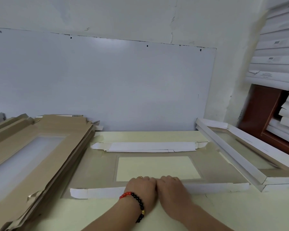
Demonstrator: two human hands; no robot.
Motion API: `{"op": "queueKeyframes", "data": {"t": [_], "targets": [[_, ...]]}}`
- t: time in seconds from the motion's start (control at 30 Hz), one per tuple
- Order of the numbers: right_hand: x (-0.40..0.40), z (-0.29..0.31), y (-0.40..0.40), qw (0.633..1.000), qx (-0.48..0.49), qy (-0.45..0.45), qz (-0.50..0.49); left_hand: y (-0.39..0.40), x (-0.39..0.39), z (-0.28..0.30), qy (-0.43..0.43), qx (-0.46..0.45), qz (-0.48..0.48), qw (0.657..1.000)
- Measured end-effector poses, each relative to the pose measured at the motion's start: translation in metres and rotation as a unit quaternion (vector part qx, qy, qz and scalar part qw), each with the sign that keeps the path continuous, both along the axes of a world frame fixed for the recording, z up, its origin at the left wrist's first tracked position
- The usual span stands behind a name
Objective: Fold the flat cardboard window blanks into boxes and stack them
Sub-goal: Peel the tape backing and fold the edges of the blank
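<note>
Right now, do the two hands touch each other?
Touching. The head view shows the left hand and right hand side by side, no gap, on the blank's near flap.

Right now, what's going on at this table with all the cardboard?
A person is folding a flat window blank into a box. Both hands, the left hand and right hand, press side by side on its near flap, which is folded over; the far flap is folded over too. A pile of unfolded blanks waits on the left, and a finished box lies on the right.
</note>
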State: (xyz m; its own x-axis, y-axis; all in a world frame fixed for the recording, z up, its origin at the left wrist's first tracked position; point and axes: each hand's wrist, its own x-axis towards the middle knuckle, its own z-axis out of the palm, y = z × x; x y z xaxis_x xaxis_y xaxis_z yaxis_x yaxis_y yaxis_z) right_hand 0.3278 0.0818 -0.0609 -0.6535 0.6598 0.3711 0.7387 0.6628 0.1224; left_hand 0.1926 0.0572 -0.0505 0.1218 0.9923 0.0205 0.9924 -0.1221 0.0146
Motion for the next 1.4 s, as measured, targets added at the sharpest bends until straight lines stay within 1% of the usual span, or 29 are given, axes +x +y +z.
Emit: {"op": "queueKeyframes", "data": {"t": [0.07, 0.13, 0.17, 0.23, 0.27, 0.33, 0.37, 0.4, 0.47, 0.5, 0.53, 0.57, 0.63, 0.7, 0.77, 0.97, 1.07, 1.17, 1.3, 1.4], "targets": [[-0.004, 0.003, -0.004, 1.000, -0.010, 0.015, -0.010, 0.003, -0.002, -0.004, 0.003, 0.026, -0.003, 1.000], [-0.003, 0.006, -0.004, 1.000, -0.012, 0.005, -0.026, 0.004, -0.007, -0.009, 0.007, 0.049, -0.009, 0.999], [-0.002, 0.005, -0.003, 0.998, -0.041, -0.016, -0.035, 0.004, -0.009, -0.012, 0.012, 0.057, -0.014, 0.998], [0.002, 0.003, -0.003, 0.998, -0.041, -0.037, -0.041, 0.003, -0.014, -0.019, 0.008, 0.060, -0.025, 0.998], [0.004, -0.002, -0.004, 0.997, -0.043, -0.052, -0.048, 0.002, -0.016, -0.024, -0.007, 0.057, -0.027, 0.998], [0.005, 0.002, -0.008, 0.987, -0.104, -0.104, -0.072, 0.000, -0.022, -0.031, -0.049, 0.038, -0.016, 0.998], [0.006, 0.004, -0.010, 0.984, -0.105, -0.124, -0.068, -0.001, -0.025, -0.033, -0.058, 0.023, -0.012, 0.998], [0.009, 0.002, -0.008, 0.986, -0.099, -0.124, -0.051, -0.003, -0.028, -0.034, -0.053, 0.007, -0.011, 0.998], [0.017, 0.003, -0.002, 0.979, -0.137, -0.142, -0.055, -0.006, -0.036, -0.035, -0.028, -0.015, -0.007, 0.999], [0.020, 0.005, -0.002, 0.978, -0.139, -0.146, -0.062, -0.007, -0.041, -0.035, -0.020, -0.022, -0.004, 1.000], [0.027, 0.007, 0.000, 0.977, -0.139, -0.146, -0.064, -0.009, -0.048, -0.034, -0.014, -0.029, 0.000, 0.999], [0.037, 0.008, 0.004, 0.976, -0.162, -0.132, -0.066, -0.011, -0.055, -0.033, -0.010, -0.034, 0.005, 0.999], [0.056, -0.002, 0.019, 0.978, -0.157, -0.131, -0.040, -0.014, -0.070, -0.033, -0.002, -0.041, 0.016, 0.999], [0.074, -0.011, 0.030, 0.979, -0.154, -0.128, -0.041, -0.017, -0.084, -0.032, 0.002, -0.044, 0.029, 0.999], [0.092, -0.013, 0.039, 0.978, -0.161, -0.119, -0.066, -0.020, -0.097, -0.031, 0.005, -0.047, 0.044, 0.998], [0.138, -0.009, 0.052, 0.963, -0.186, -0.130, -0.143, -0.026, -0.126, -0.031, 0.009, -0.051, 0.070, 0.996], [0.156, -0.009, 0.055, 0.956, -0.206, -0.120, -0.168, -0.027, -0.139, -0.030, 0.009, -0.057, 0.078, 0.995], [0.169, -0.009, 0.058, 0.952, -0.208, -0.121, -0.190, -0.027, -0.150, -0.027, 0.008, -0.065, 0.101, 0.993], [0.178, -0.011, 0.061, 0.954, -0.200, -0.113, -0.193, -0.029, -0.163, -0.024, 0.005, -0.074, 0.126, 0.989], [0.185, -0.012, 0.062, 0.949, -0.203, -0.100, -0.220, -0.032, -0.172, -0.022, -0.007, -0.068, 0.146, 0.987]]}}
